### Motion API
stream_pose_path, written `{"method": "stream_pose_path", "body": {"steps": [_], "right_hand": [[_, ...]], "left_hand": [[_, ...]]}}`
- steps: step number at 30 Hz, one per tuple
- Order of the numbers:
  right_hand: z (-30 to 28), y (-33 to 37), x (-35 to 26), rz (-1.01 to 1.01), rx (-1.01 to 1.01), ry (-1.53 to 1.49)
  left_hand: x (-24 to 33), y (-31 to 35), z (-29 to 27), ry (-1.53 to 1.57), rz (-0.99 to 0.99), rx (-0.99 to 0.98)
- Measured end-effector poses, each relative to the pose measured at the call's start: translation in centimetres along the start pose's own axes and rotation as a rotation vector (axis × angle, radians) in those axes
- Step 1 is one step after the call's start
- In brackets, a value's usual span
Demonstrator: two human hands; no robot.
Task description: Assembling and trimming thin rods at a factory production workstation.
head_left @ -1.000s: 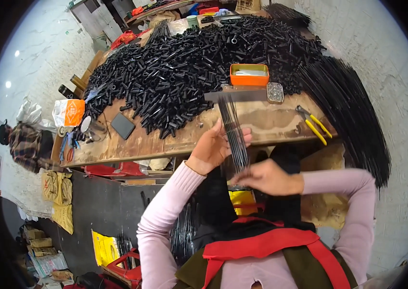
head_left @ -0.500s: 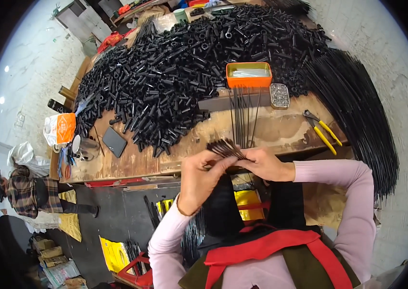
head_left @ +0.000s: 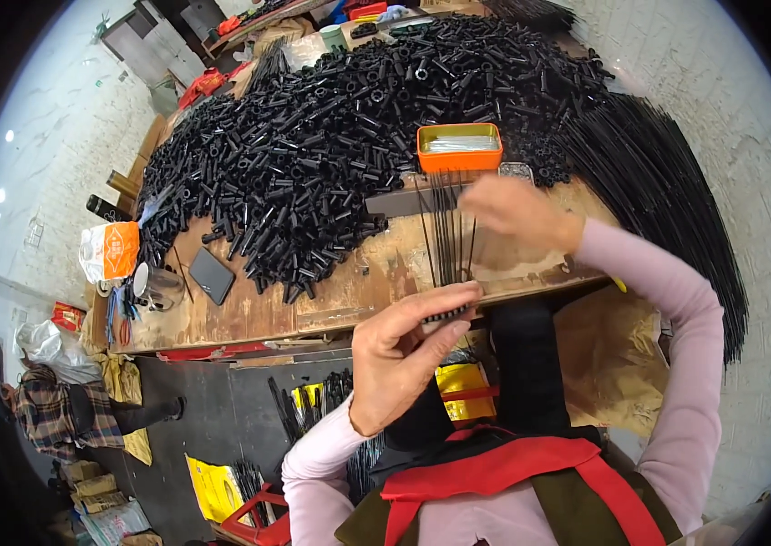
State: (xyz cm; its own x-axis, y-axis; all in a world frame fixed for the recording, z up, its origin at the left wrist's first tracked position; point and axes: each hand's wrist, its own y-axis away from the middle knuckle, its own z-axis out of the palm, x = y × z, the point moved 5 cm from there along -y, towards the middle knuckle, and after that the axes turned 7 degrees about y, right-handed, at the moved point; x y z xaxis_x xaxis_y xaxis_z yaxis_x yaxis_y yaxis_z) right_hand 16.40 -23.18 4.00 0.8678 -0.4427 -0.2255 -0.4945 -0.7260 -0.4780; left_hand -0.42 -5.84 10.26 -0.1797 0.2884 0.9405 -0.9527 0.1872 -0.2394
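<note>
In the head view, the left hand (head_left: 411,350) is clamped on a bunch of thin black rods (head_left: 445,232) at the table's near edge; its fingers lie across the top with the thumb below, and a row of dark rod ends shows between them; the rods fan outward from the grip, away from the body, over the table (head_left: 322,305); the left forearm slants up from the lower edge, the wrist nearly straight; the right hand (head_left: 515,207) is apart from the left, farther out over the table and just right of the rods; its fingers look curled but blurred, so I cannot tell whether they hold anything; the right elbow is bent well out to the side, the forearm slanting inward and away from the body; just beyond that hand are a small tin (head_left: 517,170), partly covered by it, and an orange box (head_left: 460,162); behind them spreads a heap of black tubes (head_left: 331,150); long rods (head_left: 663,191) lie to the right.
</note>
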Motion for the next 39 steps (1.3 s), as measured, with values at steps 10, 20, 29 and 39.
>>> {"method": "stream_pose_path", "body": {"steps": [10,20,29,39], "right_hand": [[4.2,-7.5,14.0,0.391,-0.209,0.381],[-3.9,-6.9,10.2,0.428,0.072,0.057],[-11.8,0.2,-14.7,-0.128,0.260,0.070],[-10.5,1.2,-17.8,-0.135,0.218,0.408]], "left_hand": [[0.1,-0.2,-0.6,0.038,-0.048,-0.013],[-0.2,-2.8,-1.4,0.052,-0.056,0.043],[0.1,-1.5,-1.0,0.148,-0.009,0.034],[0.6,-1.6,-1.5,0.156,-0.008,0.038]]}}
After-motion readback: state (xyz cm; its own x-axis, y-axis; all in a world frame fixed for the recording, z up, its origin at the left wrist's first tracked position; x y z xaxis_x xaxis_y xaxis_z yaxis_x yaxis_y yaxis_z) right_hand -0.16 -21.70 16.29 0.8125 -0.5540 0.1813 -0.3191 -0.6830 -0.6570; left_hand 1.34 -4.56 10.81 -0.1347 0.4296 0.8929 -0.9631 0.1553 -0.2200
